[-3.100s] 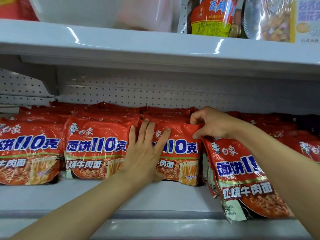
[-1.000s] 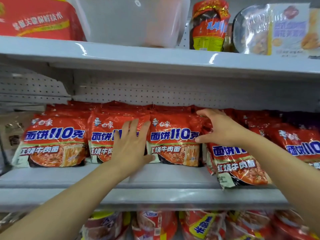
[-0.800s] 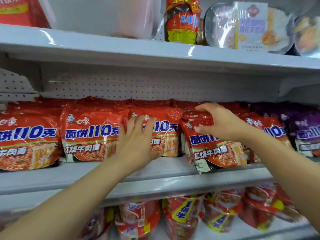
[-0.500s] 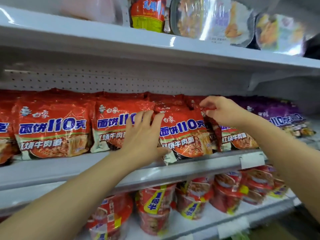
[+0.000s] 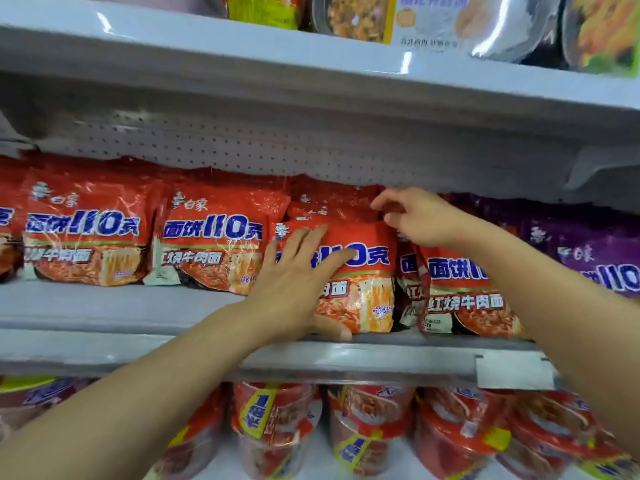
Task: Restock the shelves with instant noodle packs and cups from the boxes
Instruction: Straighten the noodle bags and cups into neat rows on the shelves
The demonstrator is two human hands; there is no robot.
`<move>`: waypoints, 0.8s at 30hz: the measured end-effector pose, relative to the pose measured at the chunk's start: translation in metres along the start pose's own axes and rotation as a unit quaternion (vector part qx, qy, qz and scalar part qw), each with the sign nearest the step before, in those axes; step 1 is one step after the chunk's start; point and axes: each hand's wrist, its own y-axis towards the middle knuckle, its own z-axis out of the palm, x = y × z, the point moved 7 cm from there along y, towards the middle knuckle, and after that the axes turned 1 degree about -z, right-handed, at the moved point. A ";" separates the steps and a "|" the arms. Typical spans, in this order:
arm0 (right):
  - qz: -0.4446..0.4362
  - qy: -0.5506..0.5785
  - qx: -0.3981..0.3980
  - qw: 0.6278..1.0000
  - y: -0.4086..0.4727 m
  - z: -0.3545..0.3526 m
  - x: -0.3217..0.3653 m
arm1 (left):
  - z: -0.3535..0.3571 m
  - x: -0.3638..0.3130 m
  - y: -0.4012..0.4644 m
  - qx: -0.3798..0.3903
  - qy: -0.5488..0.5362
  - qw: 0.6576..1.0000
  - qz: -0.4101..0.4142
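Nearest the camera, two bare forearms reach up from the lower corners toward the middle shelf [image 5: 346,356]. At about seven o'clock from the frame's centre the left forearm leads to the left hand [image 5: 298,282], which lies flat with fingers straight and slightly spread against the face of a red noodle pack [image 5: 360,271]; its thumb rests along the pack's lower edge by the shelf lip. The pack stands upright near the front of the shelf. From four o'clock the right forearm climbs to the right hand [image 5: 415,216], at about two o'clock from the left hand. Its fingers curl downward over the top edge of the next red pack [image 5: 460,292], which leans just beside the first on the right; whether they actually pinch that edge cannot be told.

Below, at six o'clock, red noodle cups [image 5: 277,420] line the lower shelf, and a blank price tag holder [image 5: 514,372] hangs on the shelf's front rail.

Further back, to nine o'clock, more red packs [image 5: 211,237] stand in a row with others stacked behind them. At three o'clock sit purple packs [image 5: 595,258]. Behind everything runs a white perforated back panel [image 5: 242,147]. At twelve o'clock the upper shelf [image 5: 242,53] carries foil-lidded bowls [image 5: 433,22].
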 end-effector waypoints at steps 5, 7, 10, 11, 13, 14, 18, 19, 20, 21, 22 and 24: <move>-0.012 -0.029 0.030 0.999 0.024 0.006 -0.006 | 0.003 0.002 0.001 0.010 0.006 1.000 0.001; -0.007 -0.046 0.057 0.997 0.033 0.008 -0.007 | 0.003 0.001 0.003 0.012 -0.009 1.000 0.002; 0.009 -0.041 0.125 0.991 0.044 0.014 -0.008 | 0.000 -0.003 0.010 0.006 -0.050 0.999 0.008; 0.014 -0.042 0.146 0.988 0.047 0.017 -0.008 | 0.000 -0.004 0.013 0.004 -0.056 0.998 0.009; 0.028 -0.056 0.176 0.982 0.051 0.022 -0.008 | -0.001 -0.006 0.018 -0.002 -0.056 0.998 0.012; 0.036 -0.057 0.186 0.980 0.053 0.025 -0.008 | 0.000 -0.006 0.020 -0.006 -0.055 0.998 0.013; 0.051 0.003 0.190 0.980 0.054 0.031 -0.010 | 0.002 -0.002 0.020 -0.038 -0.045 0.998 0.017; 0.042 0.004 0.184 0.982 0.053 0.031 -0.010 | 0.002 -0.001 0.019 -0.046 -0.038 0.998 0.019; 0.033 0.001 0.176 0.984 0.053 0.029 -0.010 | 0.001 -0.001 0.020 -0.054 -0.027 0.998 0.022; 0.027 0.003 0.167 0.986 0.053 0.027 -0.010 | 0.001 -0.001 0.021 -0.065 -0.009 0.998 0.025; 0.023 0.014 0.159 0.987 0.052 0.025 -0.010 | 0.000 -0.001 0.023 -0.075 0.014 0.997 0.028; 0.017 0.041 0.141 0.989 0.054 0.019 -0.010 | 0.001 0.001 0.028 -0.097 0.052 0.993 0.034</move>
